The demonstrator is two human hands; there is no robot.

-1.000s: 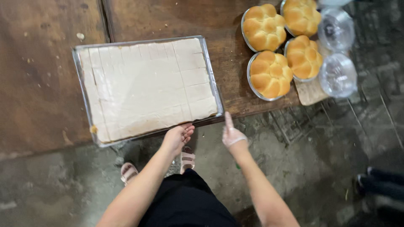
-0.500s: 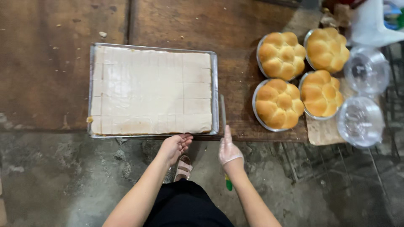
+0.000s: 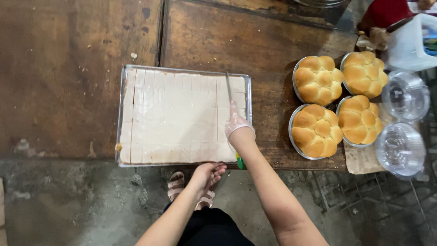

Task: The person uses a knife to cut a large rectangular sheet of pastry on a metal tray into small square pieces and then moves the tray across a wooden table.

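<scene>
- The right hand, in a thin clear glove, is closed round a knife, forefinger stretched along the blade's back; the blade points to 12 o'clock.
- The green handle end shows below the wrist, past the tray's near edge.
- The blade lies on the slab, a pale flat sheet scored into small squares, along a cut line near its 3 o'clock side.
- The slab fills a metal tray on a dark wooden table; the tray's near edge is flush with the table's edge.
- The left hand is bare, fingers loosely curled together, holding nothing, just at 6 o'clock of the tray's near edge; whether it touches the rim I cannot tell.
- At 3 o'clock of the tray, four round tins of golden buns sit in a close cluster of two by two.
- Further to 3 o'clock, two clear plastic lids, one above the other.
- At 6 o'clock, sandalled feet on a concrete floor.
</scene>
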